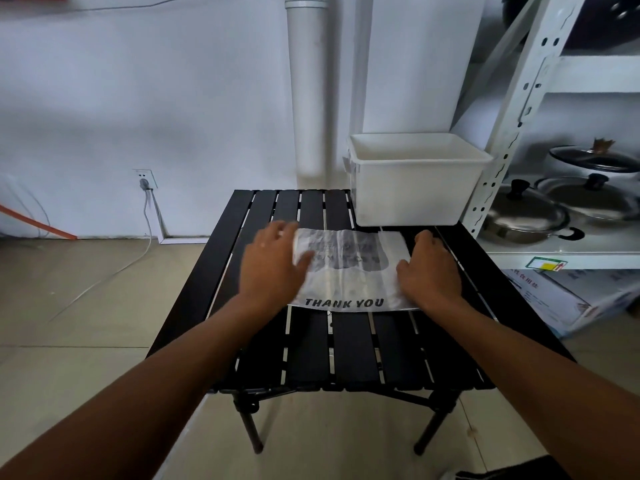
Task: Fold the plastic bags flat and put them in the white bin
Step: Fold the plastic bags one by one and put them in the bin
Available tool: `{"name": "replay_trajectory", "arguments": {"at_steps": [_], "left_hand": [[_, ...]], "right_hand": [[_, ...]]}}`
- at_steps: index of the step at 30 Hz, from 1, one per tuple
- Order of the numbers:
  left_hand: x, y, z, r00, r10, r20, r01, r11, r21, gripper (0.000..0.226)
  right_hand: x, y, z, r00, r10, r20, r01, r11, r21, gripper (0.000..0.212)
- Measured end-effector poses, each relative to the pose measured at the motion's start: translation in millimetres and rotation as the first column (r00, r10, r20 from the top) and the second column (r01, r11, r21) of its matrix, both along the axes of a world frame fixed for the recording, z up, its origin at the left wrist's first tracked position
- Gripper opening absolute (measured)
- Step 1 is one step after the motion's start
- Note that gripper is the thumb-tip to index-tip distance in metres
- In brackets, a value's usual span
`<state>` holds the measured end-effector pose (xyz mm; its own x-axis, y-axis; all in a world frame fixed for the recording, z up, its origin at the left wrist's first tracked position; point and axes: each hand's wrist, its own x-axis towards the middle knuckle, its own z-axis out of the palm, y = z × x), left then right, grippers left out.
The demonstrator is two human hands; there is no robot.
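Observation:
A translucent white plastic bag (349, 271) printed "THANK YOU" lies flat on the black slatted table (349, 348). My left hand (273, 265) rests palm down on the bag's left edge, fingers spread and blurred. My right hand (431, 268) presses on the bag's right edge, fingers curled down onto the plastic. The white bin (415, 188) stands on the table's far right corner, just behind the bag; what shows of its inside holds nothing.
A white metal shelf (512, 126) with several lidded pots (526, 216) stands right of the table. A cardboard box (561, 299) sits on the floor under it. A white pipe (308, 84) runs down the wall behind. A wall socket (145, 180) with cable is at left.

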<state>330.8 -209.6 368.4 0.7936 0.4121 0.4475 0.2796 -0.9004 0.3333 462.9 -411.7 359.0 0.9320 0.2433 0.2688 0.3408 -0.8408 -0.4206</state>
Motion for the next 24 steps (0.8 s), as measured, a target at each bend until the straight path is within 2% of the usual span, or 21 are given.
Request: {"name": "replay_trajectory", "arguments": {"at_steps": [3, 5, 6, 8, 10, 13, 16, 18, 21, 24], "left_hand": [[-1.8, -37.7, -3.9, 0.94, -0.209, -0.269, 0.232, 0.971, 0.054, 0.059], [-0.9, -46.8, -14.4, 0.858, -0.232, -0.459, 0.273, 0.962, 0.023, 0.062], [-0.3, -47.7, -18.8, 0.821, -0.233, -0.521, 0.272, 0.962, -0.001, 0.063], [-0.9, -46.4, -24.5, 0.782, -0.23, -0.579, 0.272, 0.962, -0.016, 0.064], [-4.2, -42.3, -28.1, 0.775, -0.229, -0.59, 0.289, 0.957, 0.008, 0.063], [-13.3, -30.3, -30.2, 0.758, -0.257, -0.599, 0.319, 0.948, -0.003, 0.065], [-22.7, -17.8, -28.6, 0.749, -0.271, -0.604, 0.311, 0.95, -0.04, 0.072], [-23.5, -16.2, -26.6, 0.789, -0.271, -0.551, 0.307, 0.951, -0.028, 0.071], [-16.9, -29.0, -22.9, 0.848, -0.376, -0.374, 0.403, 0.915, -0.006, 0.059], [-5.3, -43.6, -21.6, 0.823, -0.506, -0.259, 0.501, 0.861, -0.091, 0.037]], "right_hand": [[-13.7, 1.7, 3.6, 0.933, 0.154, 0.325, -0.145, 0.988, -0.049, 0.029], [-29.4, 3.5, 4.3, 0.833, 0.366, 0.415, -0.344, 0.93, -0.131, 0.027], [-36.7, 3.3, 1.2, 0.8, 0.471, 0.373, -0.423, 0.882, -0.207, 0.033], [-47.6, -0.3, -7.3, 0.796, 0.589, 0.141, -0.516, 0.781, -0.351, 0.05], [-45.5, -12.0, -14.8, 0.835, 0.54, -0.11, -0.533, 0.741, -0.409, 0.055], [-36.1, -35.4, -15.6, 0.867, 0.419, -0.271, -0.498, 0.763, -0.412, 0.059], [-29.8, -52.4, -16.2, 0.889, 0.348, -0.298, -0.451, 0.782, -0.431, 0.062], [-28.2, -55.3, -15.7, 0.892, 0.335, -0.304, -0.442, 0.79, -0.426, 0.063], [-28.0, -51.3, -12.8, 0.888, 0.336, -0.313, -0.442, 0.81, -0.385, 0.062], [-33.7, -47.5, -8.4, 0.898, 0.39, -0.203, -0.437, 0.839, -0.323, 0.061]]}}
